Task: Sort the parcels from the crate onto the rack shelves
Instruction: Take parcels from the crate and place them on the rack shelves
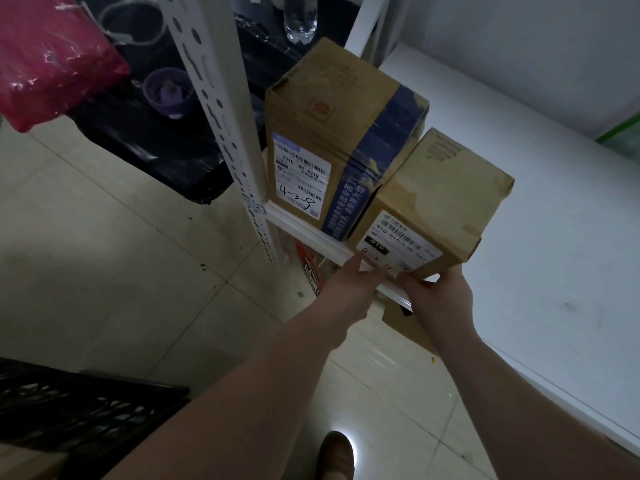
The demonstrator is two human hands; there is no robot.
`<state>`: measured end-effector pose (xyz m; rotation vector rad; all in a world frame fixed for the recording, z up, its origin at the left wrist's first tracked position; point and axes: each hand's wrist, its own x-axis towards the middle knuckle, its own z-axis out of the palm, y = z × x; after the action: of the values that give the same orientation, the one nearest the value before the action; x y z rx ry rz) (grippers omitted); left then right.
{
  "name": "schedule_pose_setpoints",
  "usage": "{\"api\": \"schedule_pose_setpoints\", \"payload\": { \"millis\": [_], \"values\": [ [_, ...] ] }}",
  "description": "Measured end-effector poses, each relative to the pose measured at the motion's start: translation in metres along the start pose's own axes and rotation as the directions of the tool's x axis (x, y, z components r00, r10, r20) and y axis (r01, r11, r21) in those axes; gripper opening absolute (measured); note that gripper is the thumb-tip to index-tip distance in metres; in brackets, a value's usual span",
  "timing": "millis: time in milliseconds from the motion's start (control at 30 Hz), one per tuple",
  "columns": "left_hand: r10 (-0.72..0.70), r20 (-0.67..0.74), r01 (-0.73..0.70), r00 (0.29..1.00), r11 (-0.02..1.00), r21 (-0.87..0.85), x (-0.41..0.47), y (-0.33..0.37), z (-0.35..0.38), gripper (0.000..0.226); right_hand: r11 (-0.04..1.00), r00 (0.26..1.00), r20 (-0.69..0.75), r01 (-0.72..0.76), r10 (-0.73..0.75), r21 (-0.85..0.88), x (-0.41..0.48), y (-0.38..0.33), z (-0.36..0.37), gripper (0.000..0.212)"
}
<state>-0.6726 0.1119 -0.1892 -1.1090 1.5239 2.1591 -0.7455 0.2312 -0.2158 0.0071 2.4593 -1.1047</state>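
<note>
- A small brown cardboard parcel [440, 202] with a white barcode label on its near face sits at the front edge of the white rack shelf [554, 237]. It stands just right of a second parcel, and the two appear to touch at their near corners.
- The right hand [440, 296] grips the small parcel's lower near corner, with the thumb on the label face and the fingers curled round the edge.
- The left hand [349, 289] is stretched out with straight fingers. Its fingertips touch the bottom of the labelled face where it meets the white front rail [311, 233] of the shelf, and it holds nothing.
- The second parcel is a taller brown cardboard box with a blue printed tape band [332, 112]. It stands on the same shelf against the white perforated metal upright [221, 109], and "4-3-9" is handwritten on its label.
- A clear plastic bottle [300, 19] stands behind the taller box.
- Left of the upright lie a red plastic-wrapped bundle [52, 53] and a purple round cup [169, 91] on black sheeting.
- The black lattice plastic crate [69, 410] is at the lower left, on the pale tiled floor [104, 271]. Its contents cannot be seen.
- Another brown carton [405, 327] shows below the shelf rail, and a brown shoe [336, 455] shows at the bottom edge.
</note>
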Motion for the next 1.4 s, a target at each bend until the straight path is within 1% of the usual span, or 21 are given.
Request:
{"api": "schedule_pose_setpoints", "payload": {
  "millis": [33, 100, 167, 200, 233, 333, 400, 467, 533, 600, 733, 800, 867, 900, 967, 1067, 1133, 1200, 1300, 1367, 1400],
  "values": [
    [-0.007, -0.013, 0.007, 1.000, 1.000, -0.006, -0.002, 0.002, -0.001, 0.014, 1.000, 1.000, 0.005, -0.003, 0.003, -0.003, 0.000, -0.001, 0.000, 0.056],
    [-0.029, -0.037, 0.029, 0.999, 1.000, 0.003, -0.007, 0.003, -0.003, 0.016, 1.000, 1.000, 0.020, -0.010, 0.010, 0.000, -0.001, -0.003, -0.001, 0.055],
    [-0.063, -0.077, 0.065, 0.995, 0.998, 0.025, -0.011, 0.002, -0.008, 0.004, 0.999, 0.997, 0.059, -0.044, 0.042, 0.024, -0.003, -0.005, -0.002, 0.060],
    [-0.078, -0.090, 0.082, 0.993, 0.996, 0.038, -0.012, -0.001, -0.011, 0.012, 0.997, 0.994, 0.090, -0.072, 0.068, 0.039, -0.004, -0.006, -0.003, 0.062],
    [-0.096, -0.104, 0.101, 0.990, 0.994, 0.046, -0.017, -0.001, -0.013, 0.013, 0.994, 0.989, 0.120, -0.097, 0.091, 0.041, -0.005, -0.009, -0.006, 0.063],
    [-0.098, -0.076, 0.105, 0.992, 0.990, 0.096, -0.031, -0.003, -0.023, 0.009, 0.991, 0.973, 0.190, -0.131, 0.134, -0.025, -0.005, -0.018, -0.015, 0.058],
    [-0.092, -0.074, 0.100, 0.993, 0.988, 0.114, -0.041, -0.002, -0.031, 0.009, 0.987, 0.965, 0.209, -0.155, 0.158, -0.032, -0.008, -0.028, -0.021, 0.056],
    [-0.087, -0.091, 0.099, 0.992, 0.986, 0.135, -0.049, -0.002, -0.040, 0.004, 0.979, 0.953, 0.224, -0.206, 0.203, -0.012, -0.018, -0.034, -0.024, 0.065],
    [-0.087, -0.107, 0.104, 0.990, 0.981, 0.164, -0.058, -0.002, -0.045, 0.014, 0.957, 0.936, 0.220, -0.287, 0.274, 0.032, -0.036, -0.034, -0.026, 0.074],
    [-0.085, -0.126, 0.107, 0.988, 0.978, 0.181, -0.069, 0.000, -0.048, 0.019, 0.933, 0.922, 0.222, -0.345, 0.317, 0.101, -0.062, -0.036, -0.026, 0.069],
    [-0.053, -0.136, 0.081, 0.989, 0.974, 0.210, -0.110, 0.009, -0.056, 0.013, 0.900, 0.899, 0.272, -0.398, 0.344, 0.176, -0.115, -0.047, -0.025, 0.050],
    [-0.031, -0.129, 0.061, 0.991, 0.970, 0.235, -0.137, 0.012, -0.062, 0.007, 0.887, 0.892, 0.310, -0.404, 0.328, 0.223, -0.145, -0.058, -0.022, 0.037],
    [-0.018, -0.132, 0.050, 0.991, 0.968, 0.245, -0.165, 0.011, -0.070, 0.013, 0.874, 0.886, 0.344, -0.409, 0.311, 0.262, -0.180, -0.071, -0.019, 0.017],
    [-0.019, -0.134, 0.052, 0.991, 0.968, 0.246, -0.178, 0.007, -0.075, 0.013, 0.873, 0.882, 0.362, -0.408, 0.300, 0.269, -0.197, -0.076, -0.016, 0.010],
    [-0.035, -0.144, 0.069, 0.989, 0.969, 0.237, -0.203, -0.001, -0.086, 0.009, 0.880, 0.877, 0.396, -0.393, 0.272, 0.265, -0.232, -0.085, -0.011, 0.008],
    [-0.059, -0.170, 0.086, 0.984, 0.985, 0.152, -0.239, -0.011, -0.103, 0.009, 0.894, 0.875, 0.422, -0.366, 0.237, 0.259, -0.279, -0.092, -0.004, 0.010],
    [-0.053, -0.187, 0.077, 0.981, 0.989, 0.124, -0.265, -0.021, -0.112, 0.010, 0.911, 0.876, 0.426, -0.344, 0.225, 0.229, -0.304, -0.091, -0.003, 0.007],
    [-0.036, -0.195, 0.059, 0.980, 0.992, 0.112, -0.293, -0.035, -0.122, 0.010, 0.933, 0.891, 0.404, -0.303, 0.206, 0.192, -0.328, -0.088, -0.003, 0.007],
    [-0.002, -0.240, 0.023, 0.971, 0.996, 0.087, -0.336, -0.063, -0.139, 0.007, 0.960, 0.920, 0.364, -0.220, 0.145, 0.174, -0.370, -0.077, -0.003, 0.014],
    [-0.009, -0.282, 0.021, 0.959, 0.999, 0.040, -0.367, -0.088, -0.154, 0.013, 0.973, 0.932, 0.343, -0.178, 0.118, 0.150, -0.400, -0.061, -0.001, 0.018],
    [-0.003, -0.306, 0.017, 0.952, 0.999, 0.043, -0.382, -0.102, -0.163, 0.015, 0.978, 0.933, 0.341, -0.164, 0.113, 0.125, -0.416, -0.050, 0.001, 0.017]
  ]
}}
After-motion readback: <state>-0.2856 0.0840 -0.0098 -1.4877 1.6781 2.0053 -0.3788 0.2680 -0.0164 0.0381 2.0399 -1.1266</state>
